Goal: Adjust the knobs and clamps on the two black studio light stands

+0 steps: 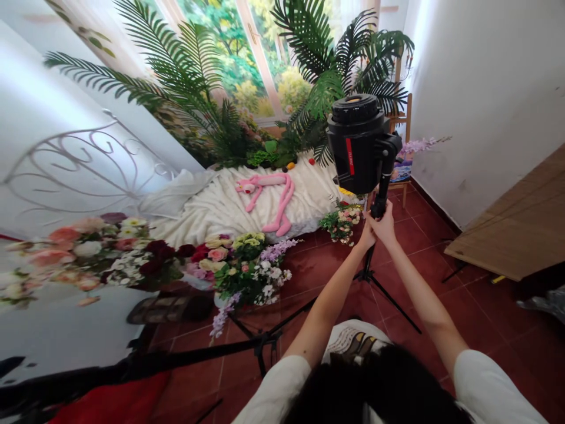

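Observation:
A black studio light [358,144] with a red stripe sits on top of a thin black stand [369,268] whose tripod legs spread over the red tile floor. Both my arms reach forward to the stand's pole just under the light. My left hand [367,234] grips the pole from the left. My right hand [385,225] wraps it from the right, slightly higher, below the light's black bracket.
A pink plush toy [270,197] lies on a white cloth [220,206] under palm plants [189,88]. Flower arrangements [247,265] stand left and by the stand [342,222]. A second tripod [260,338] lies low at the left. A wooden board [521,229] juts in from the right.

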`<state>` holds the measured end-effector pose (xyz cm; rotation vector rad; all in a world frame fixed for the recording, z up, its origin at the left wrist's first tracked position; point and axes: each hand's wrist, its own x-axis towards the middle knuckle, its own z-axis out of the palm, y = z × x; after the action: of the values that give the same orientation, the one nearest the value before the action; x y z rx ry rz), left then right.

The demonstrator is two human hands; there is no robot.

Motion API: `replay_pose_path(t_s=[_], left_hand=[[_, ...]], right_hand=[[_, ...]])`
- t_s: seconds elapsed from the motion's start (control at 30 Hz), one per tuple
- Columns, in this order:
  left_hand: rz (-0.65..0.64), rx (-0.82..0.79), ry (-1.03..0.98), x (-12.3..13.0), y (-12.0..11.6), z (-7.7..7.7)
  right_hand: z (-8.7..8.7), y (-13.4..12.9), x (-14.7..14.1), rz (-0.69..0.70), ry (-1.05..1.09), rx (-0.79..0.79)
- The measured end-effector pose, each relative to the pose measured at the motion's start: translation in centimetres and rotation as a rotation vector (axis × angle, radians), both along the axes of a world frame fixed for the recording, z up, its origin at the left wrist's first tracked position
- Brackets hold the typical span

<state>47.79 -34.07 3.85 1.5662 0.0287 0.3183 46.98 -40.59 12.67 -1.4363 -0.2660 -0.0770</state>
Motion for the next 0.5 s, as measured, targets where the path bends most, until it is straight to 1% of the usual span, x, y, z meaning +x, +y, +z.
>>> replay_pose_path(t_s=[0.1,0.2,0.27,0.4,0.43,0.5], left_hand=[[0.023,0.059,0.009,-0.1,0.3,-0.5],[0.034,0.097,0.012,0.0,0.3,-0.5],[0.034,0.108,-0.013,-0.1,0.2,-0.3],[0.06,0.09,-0.104,-0.4,-0.1,0.2],[0.062,0.087,-0.113,-0.4,-0.2,0.3],[0.055,0.09,-0.105,-0.4,-0.2,0.2]], right_hand=[[0.0,1.0,0.5,-0.054,0.059,-0.009],[-0.4,1.1,1.3,-0.057,0.062,0.01],[-0.8,0.7,2.0,-0.005,0.036,0.028],[-1.0,-0.3,3.7,0.176,0.038,0.062],[-0.9,-0.5,4.0,0.2,0.037,0.061],[-0.6,-0.6,4.3,0.193,0.008,0.042]])
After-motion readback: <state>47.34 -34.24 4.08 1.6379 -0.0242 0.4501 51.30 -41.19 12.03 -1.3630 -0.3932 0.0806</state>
